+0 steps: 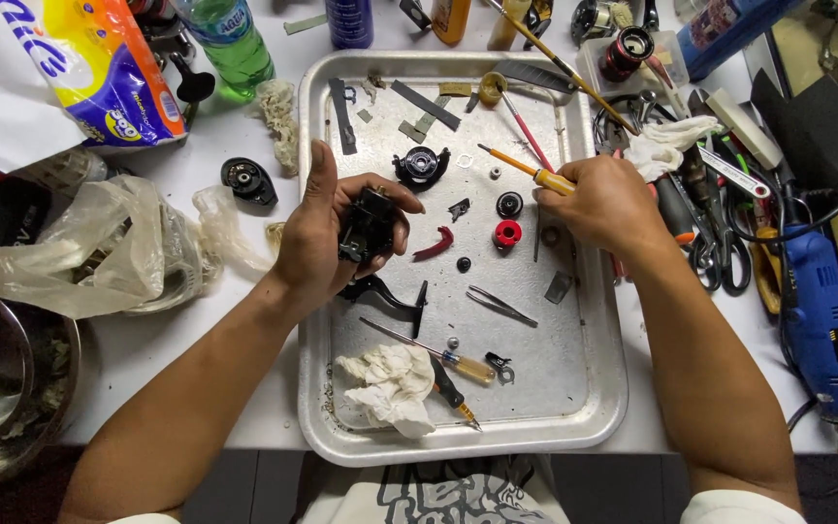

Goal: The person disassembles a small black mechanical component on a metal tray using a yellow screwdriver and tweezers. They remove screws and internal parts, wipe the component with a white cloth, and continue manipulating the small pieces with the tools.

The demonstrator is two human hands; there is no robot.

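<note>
Black reel body [369, 228] being gripped upright in left hand [327, 233]; yellow-handled screwdriver [526, 170] being clasped by right hand [603, 204], tip pointing upper-left, over the tray [594, 388].

Both forearms reach forward; left hand [327, 228] curls thumb-up, right hand [605, 204] fisted.

One camera on the person's head looks straight down, close over the metal tray [589, 388] and both arms.
</note>
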